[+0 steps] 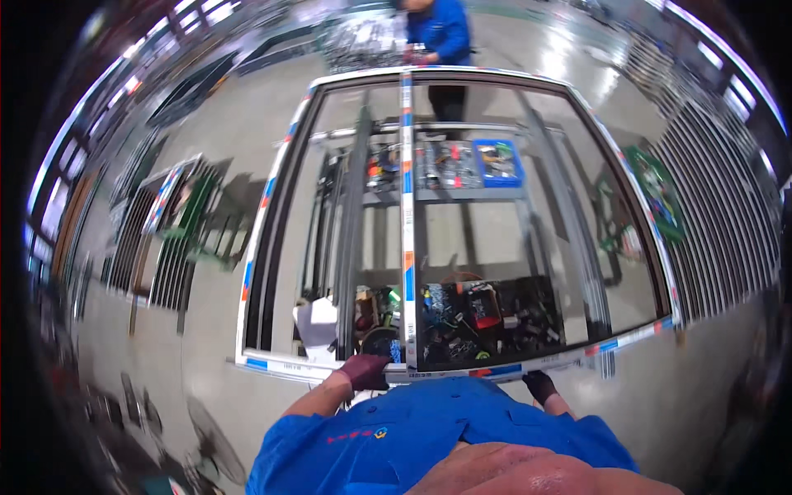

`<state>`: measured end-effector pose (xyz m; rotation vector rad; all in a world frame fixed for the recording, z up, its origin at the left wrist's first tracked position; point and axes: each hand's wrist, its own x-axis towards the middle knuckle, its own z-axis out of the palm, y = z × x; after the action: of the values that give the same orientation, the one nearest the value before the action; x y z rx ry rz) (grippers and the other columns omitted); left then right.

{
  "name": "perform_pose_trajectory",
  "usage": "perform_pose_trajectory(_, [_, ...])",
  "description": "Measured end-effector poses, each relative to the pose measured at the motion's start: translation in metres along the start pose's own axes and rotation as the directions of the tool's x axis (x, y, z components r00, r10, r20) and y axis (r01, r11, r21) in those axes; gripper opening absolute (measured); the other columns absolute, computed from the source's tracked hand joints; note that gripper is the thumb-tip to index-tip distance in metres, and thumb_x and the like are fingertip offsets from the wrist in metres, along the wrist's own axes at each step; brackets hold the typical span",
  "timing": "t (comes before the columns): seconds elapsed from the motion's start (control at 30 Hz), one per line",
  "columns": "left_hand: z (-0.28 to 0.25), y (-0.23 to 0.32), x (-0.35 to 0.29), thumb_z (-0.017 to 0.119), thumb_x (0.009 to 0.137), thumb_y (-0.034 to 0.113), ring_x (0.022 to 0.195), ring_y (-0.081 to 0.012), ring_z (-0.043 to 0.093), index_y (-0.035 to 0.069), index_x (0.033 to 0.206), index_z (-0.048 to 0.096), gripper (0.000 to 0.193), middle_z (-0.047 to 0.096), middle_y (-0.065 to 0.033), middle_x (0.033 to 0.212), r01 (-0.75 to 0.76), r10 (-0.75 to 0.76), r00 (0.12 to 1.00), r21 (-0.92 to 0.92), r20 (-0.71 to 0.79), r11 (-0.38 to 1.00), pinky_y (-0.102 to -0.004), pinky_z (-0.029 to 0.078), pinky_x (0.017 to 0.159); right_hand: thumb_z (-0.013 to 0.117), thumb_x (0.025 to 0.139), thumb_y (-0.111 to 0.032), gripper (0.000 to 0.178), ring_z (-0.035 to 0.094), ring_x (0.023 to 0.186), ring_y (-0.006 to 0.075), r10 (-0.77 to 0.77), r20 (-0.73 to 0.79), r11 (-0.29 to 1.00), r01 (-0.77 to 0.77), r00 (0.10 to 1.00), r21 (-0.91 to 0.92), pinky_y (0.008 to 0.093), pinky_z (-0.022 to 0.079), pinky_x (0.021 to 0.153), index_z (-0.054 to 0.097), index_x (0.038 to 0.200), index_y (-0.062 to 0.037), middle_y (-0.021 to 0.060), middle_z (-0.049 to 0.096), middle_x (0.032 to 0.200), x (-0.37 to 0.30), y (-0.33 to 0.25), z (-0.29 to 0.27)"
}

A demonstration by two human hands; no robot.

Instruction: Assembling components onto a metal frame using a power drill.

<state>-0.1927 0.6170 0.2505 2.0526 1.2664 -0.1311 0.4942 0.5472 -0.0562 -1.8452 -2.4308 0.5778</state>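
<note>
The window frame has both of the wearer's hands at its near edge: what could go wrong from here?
The left hand and right hand might get pinched if the frame shifts. Small loose parts lie below it and could be knocked about. A co-worker stands beyond the far edge and might be bumped.

This is a factory workshop: a large glazed frame (408, 216) spans the foreground, small metal parts (450, 165) crowd a shelf (445, 195) beneath, long bars (716, 214) stand stacked to the right, and a co-worker (445, 29) (in blue, like the wearer's shirt (503, 421)) stands on a wide, pale floor (701, 355).
</note>
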Motion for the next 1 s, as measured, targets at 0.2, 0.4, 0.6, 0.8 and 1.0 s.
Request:
perform_pose_trajectory(0.2, [-0.01,-0.02,-0.002,0.076,0.097,0.06,0.111,-0.0427,0.077,0.015,0.137,0.072,0.06,0.079,-0.0201,0.125,0.009,-0.012,0.994,0.031,0.111,0.999,-0.0512,0.062,0.091,0.066,0.107,-0.04,0.052,0.07,0.13,0.0396,0.178,0.338,0.872,-0.307,0.924,0.38,0.0425,0.054,0.113,0.07,0.144,-0.0044,0.0235,0.072,0.143,0.008,-0.212,-0.183])
perform_pose_trajectory(0.4, [-0.011,-0.03,0.001,0.064,0.105,0.061,0.098,-0.0439,0.077,0.013,0.108,0.078,0.05,0.079,-0.0198,0.104,-0.183,0.189,0.98,0.102,-0.06,0.978,-0.0549,0.06,0.085,0.071,0.107,-0.039,0.052,0.07,0.133,0.0359,0.156,0.217,0.746,-0.259,0.964,0.613,0.0428,0.053,0.113,0.069,0.146,-0.0047,0.0213,0.074,0.142,0.014,-0.314,-0.231])
perform_pose_trajectory(0.6, [-0.046,-0.049,0.026,0.071,0.102,0.056,0.096,-0.0421,0.078,0.012,0.115,0.079,0.046,0.08,-0.0211,0.1,0.084,-0.091,0.967,-0.041,-0.238,0.996,-0.0541,0.06,0.083,0.069,0.11,-0.035,0.043,0.073,0.128,0.0298,0.0,0.164,0.7,-0.117,0.986,0.704,0.04,0.055,0.109,0.071,0.142,-0.0055,0.019,0.076,0.136,0.057,-0.398,-0.301])
perform_pose_trajectory(0.8, [-0.1,0.047,0.045,0.083,0.088,0.037,0.102,-0.0303,0.075,0.022,0.124,0.079,0.04,0.075,-0.0061,0.105,-0.468,0.573,0.813,0.473,-0.101,0.747,-0.0422,0.059,0.087,0.061,0.115,-0.043,0.051,0.073,0.124,0.0233,0.007,0.138,0.273,-0.135,0.99,0.953,0.0386,0.056,0.108,0.068,0.145,-0.0023,0.0126,0.076,0.138,0.138,-0.391,-0.271])
perform_pose_trajectory(1.0, [-0.072,0.136,0.116,0.069,0.09,0.028,0.127,-0.0266,0.064,0.024,0.129,0.076,0.04,0.067,-0.0035,0.128,-0.751,0.866,0.467,0.437,-0.177,0.494,-0.0506,0.048,0.119,0.051,0.111,-0.071,0.077,0.076,0.095,0.0201,-0.896,-0.024,-0.433,-0.859,0.444,0.271,0.0365,0.064,0.072,0.061,0.149,-0.006,0.0104,0.075,0.12,0.211,-0.352,-0.277])
